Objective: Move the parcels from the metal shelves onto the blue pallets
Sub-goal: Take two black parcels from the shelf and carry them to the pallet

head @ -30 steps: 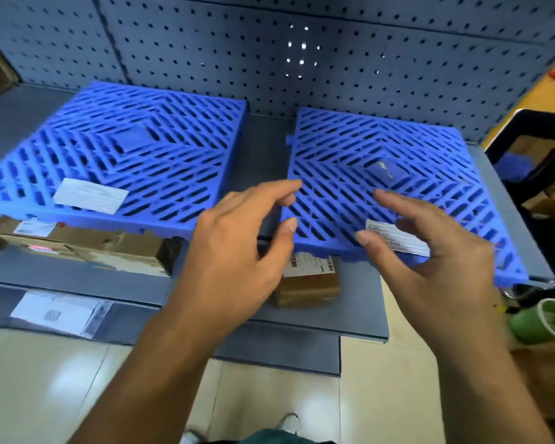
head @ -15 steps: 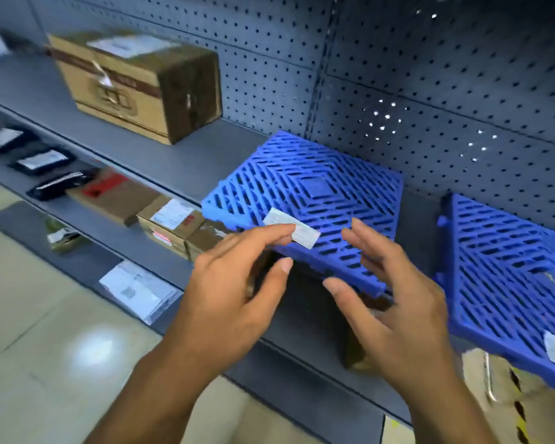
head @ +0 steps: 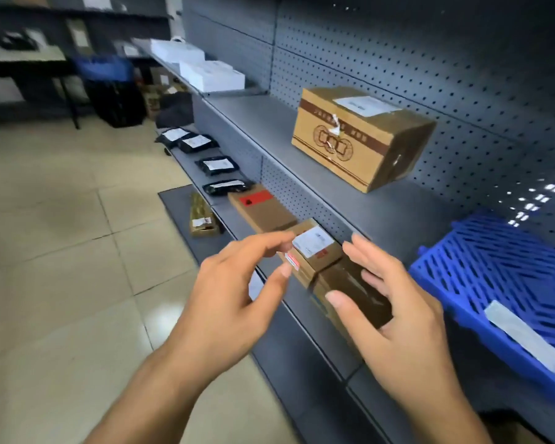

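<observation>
both hands empty, above small parcels

Upper shelf overhangs small parcels; aisle floor open.

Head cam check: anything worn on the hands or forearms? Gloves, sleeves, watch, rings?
Nothing worn shows. The left hand and right hand are bare, with no gloves and no rings in view. The left forearm and right forearm are bare down to the frame edge: no sleeves, watch, or wristbands. The fingernails are short and unpainted.
</observation>
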Demonstrator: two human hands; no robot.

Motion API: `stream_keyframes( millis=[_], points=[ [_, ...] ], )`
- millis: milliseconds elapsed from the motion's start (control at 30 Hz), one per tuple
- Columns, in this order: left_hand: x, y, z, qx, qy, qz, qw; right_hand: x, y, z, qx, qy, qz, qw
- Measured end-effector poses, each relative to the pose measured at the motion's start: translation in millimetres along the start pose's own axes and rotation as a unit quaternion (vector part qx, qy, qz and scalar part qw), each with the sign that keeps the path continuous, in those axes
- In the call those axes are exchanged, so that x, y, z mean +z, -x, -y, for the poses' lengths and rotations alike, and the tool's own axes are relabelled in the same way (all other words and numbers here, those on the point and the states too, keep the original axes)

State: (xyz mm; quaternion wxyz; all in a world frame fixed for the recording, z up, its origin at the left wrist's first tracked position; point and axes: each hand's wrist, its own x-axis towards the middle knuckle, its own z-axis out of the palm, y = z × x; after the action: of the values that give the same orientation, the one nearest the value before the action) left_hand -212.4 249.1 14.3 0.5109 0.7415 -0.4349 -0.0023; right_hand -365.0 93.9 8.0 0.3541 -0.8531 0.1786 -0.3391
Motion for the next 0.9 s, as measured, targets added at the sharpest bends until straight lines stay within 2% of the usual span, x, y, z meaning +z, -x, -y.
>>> stream_keyframes(
  millis=[233,500,900],
  points=[
    [-69.6,23.9,41.7,-0.083,-0.068,-0.054,0.993,74.1,-39.5,21.8,-0.031,-0.055,0.075,0.995],
    [-109.9,25.0,66.6,-0.120,-0.097,-0.110,0.982,134.7,-78.5,36.3,-0.063,-0.072,0.162,0.982],
    [-144.7,-33.9,128.3,-0.162,-0.131,-0.155,0.966,216.8,-175.1,36.2,-0.117,-0.111,0.214,0.964]
  ],
)
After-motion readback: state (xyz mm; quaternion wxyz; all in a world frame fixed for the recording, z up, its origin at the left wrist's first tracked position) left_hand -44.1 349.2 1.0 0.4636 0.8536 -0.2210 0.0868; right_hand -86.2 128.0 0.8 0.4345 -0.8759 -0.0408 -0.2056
